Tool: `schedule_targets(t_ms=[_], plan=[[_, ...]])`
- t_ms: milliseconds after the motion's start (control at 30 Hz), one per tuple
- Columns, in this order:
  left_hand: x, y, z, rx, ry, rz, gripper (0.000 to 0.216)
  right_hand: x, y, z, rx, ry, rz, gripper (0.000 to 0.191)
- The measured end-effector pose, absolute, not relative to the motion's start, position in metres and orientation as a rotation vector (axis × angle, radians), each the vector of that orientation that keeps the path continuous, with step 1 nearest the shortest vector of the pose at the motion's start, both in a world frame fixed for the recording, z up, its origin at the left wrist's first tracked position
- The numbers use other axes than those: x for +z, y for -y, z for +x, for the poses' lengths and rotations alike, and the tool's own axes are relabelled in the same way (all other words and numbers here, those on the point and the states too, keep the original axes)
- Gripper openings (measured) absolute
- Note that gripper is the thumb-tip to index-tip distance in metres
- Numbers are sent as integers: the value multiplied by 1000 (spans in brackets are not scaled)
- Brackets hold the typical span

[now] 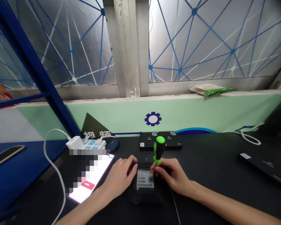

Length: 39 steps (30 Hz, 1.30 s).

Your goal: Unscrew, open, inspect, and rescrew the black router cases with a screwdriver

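Note:
A black device with a white label (145,179) lies on the dark table in front of me. My left hand (122,172) grips its upper left edge, with the fingers bent and the thumb along the side. My right hand (172,173) pinches the shaft of a screwdriver (159,149) low down, near the device's upper right corner. The screwdriver stands nearly upright, its stubby black and green handle above the fingers. Its tip is hidden, so I cannot tell whether it sits in a screw.
Behind the device lie two flat black boxes (149,143). To the left are a lit phone (93,178), a power strip (91,144) with a white cable, and a dark blue mouse (112,144). A long black item (264,167) lies at the right. A window wall stands behind.

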<state>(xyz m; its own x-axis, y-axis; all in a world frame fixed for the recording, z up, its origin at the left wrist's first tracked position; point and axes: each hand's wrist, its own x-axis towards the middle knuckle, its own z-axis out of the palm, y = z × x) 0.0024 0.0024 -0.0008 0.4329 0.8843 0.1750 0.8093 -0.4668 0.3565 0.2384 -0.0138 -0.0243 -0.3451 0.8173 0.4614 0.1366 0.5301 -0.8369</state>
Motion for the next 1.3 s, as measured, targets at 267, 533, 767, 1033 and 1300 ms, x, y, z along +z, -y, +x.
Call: schedule_targets(t_ms=[267,533,767,1033,1300], plan=[[-2,-3,2,531,-1460,2456,24,-20,14,237,735,1822,-815,14],[-1,-4,1,505,-1468,2443,23,-28,9,235,845,1654,-874,16],[1,-4,2,486,-1458,2442,22,-30,9,235,941,1564,-870,23],[-2,-5,1,494,-1462,2442,25,-30,10,236,942,1588,-820,17],[-2,-4,1,491,-1467,2444,25,-26,12,235,928,1627,-789,13]])
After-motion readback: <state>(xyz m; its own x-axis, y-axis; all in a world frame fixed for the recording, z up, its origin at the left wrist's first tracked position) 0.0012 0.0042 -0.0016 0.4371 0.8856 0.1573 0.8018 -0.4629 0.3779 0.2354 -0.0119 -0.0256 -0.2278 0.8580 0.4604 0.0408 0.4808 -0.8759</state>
